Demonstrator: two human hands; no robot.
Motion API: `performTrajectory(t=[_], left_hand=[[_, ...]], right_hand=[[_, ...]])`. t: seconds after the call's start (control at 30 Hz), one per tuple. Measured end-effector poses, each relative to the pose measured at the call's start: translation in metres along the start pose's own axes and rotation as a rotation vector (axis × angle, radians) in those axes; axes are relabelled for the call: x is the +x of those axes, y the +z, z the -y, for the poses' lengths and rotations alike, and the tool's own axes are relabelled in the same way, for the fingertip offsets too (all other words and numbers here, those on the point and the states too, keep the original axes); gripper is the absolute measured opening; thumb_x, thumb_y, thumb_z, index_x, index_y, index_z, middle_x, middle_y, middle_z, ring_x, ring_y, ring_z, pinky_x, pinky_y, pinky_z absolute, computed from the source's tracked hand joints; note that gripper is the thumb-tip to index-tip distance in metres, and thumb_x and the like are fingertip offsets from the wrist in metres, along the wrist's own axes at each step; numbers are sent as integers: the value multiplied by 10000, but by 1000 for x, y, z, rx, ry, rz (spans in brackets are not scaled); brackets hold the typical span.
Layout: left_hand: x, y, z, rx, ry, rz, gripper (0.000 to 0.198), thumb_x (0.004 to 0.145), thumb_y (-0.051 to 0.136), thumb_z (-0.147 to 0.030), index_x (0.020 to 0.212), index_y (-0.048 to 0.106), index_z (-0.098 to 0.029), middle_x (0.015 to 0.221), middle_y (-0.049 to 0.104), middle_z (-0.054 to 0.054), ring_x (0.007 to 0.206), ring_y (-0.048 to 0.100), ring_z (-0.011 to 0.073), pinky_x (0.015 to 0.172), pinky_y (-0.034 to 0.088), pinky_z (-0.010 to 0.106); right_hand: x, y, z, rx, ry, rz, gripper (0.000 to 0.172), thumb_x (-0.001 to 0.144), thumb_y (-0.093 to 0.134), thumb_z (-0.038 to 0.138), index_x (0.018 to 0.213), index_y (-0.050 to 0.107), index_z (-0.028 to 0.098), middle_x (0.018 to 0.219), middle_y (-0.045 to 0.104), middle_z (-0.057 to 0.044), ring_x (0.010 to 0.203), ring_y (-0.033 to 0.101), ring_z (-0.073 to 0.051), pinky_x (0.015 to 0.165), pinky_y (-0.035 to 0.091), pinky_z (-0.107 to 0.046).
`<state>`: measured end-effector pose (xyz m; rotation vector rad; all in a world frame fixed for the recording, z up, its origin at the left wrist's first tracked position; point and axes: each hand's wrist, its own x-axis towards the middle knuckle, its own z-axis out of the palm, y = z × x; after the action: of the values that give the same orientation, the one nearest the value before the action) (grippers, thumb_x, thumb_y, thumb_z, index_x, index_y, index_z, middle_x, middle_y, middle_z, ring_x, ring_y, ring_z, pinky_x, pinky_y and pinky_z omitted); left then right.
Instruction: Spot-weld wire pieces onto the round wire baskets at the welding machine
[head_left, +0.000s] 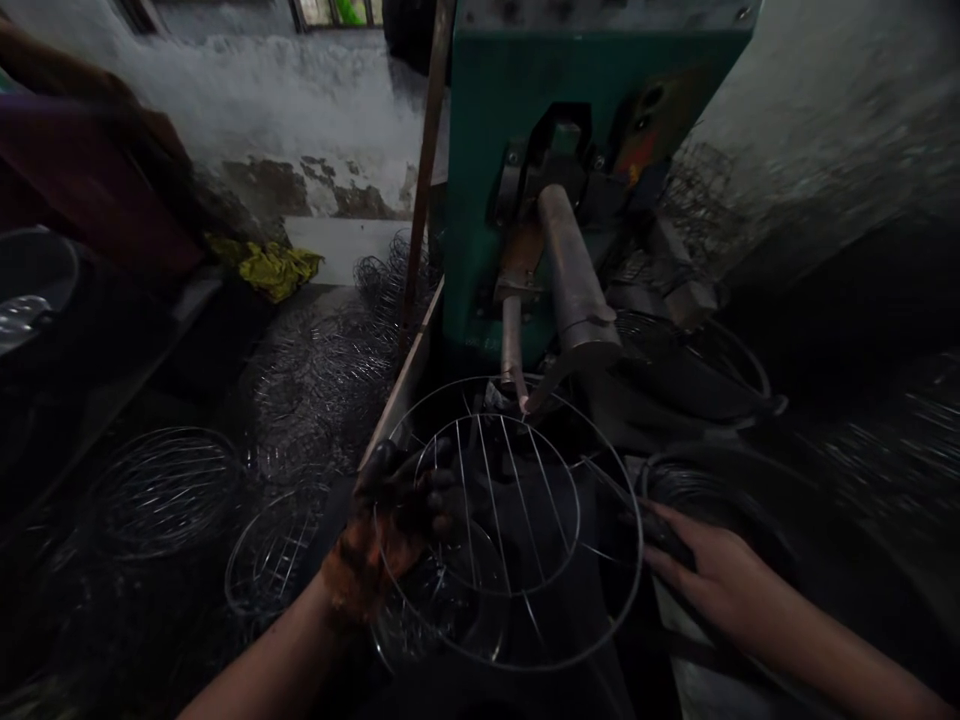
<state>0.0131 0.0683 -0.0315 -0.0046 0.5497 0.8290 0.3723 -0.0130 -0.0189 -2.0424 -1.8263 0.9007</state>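
Observation:
A round wire rack (517,590), with an outer ring, a smaller inner ring and parallel bars across the middle, is held in front of me. My left hand (409,500), in a dark glove with an orange cuff, grips its left side. On the right, my bare right hand (686,555) is closed round the dark handles of what look like pliers (615,488); their thin end reaches the rack's right side between the two rings. The rack's far edge lies under the copper-coloured electrode tip (526,402) of a green welding machine (480,130); whether they touch I cannot tell.
Wire pieces (315,390) lie heaped on the floor at left, near more round racks (169,490). A yellow sack (274,268) is by the wall. The machine's thick metal arm (574,260) juts toward me. Wire coils (705,480) lie at right.

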Motion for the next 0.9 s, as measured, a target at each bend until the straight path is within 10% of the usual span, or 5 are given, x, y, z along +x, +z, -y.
performTrajectory(t=[0.5, 0.9], left_hand=[[1, 9, 7, 2, 40, -22, 475, 938, 637, -507, 1317, 634, -220, 1010, 626, 99, 796, 579, 189, 721, 511, 341], [-2, 0, 13, 51, 115, -38, 586, 938, 631, -567, 1404, 604, -213, 1087, 646, 123, 855, 621, 200, 814, 528, 373]], right_hand=[[0, -6, 24, 243, 101, 185, 460, 824, 612, 520, 1152, 775, 242, 1099, 795, -92, 1034, 739, -352, 913, 619, -428], [12, 6, 8, -13, 56, -9, 579, 859, 495, 577, 1246, 704, 201, 1181, 773, -139, 1107, 731, -353, 962, 602, -460]])
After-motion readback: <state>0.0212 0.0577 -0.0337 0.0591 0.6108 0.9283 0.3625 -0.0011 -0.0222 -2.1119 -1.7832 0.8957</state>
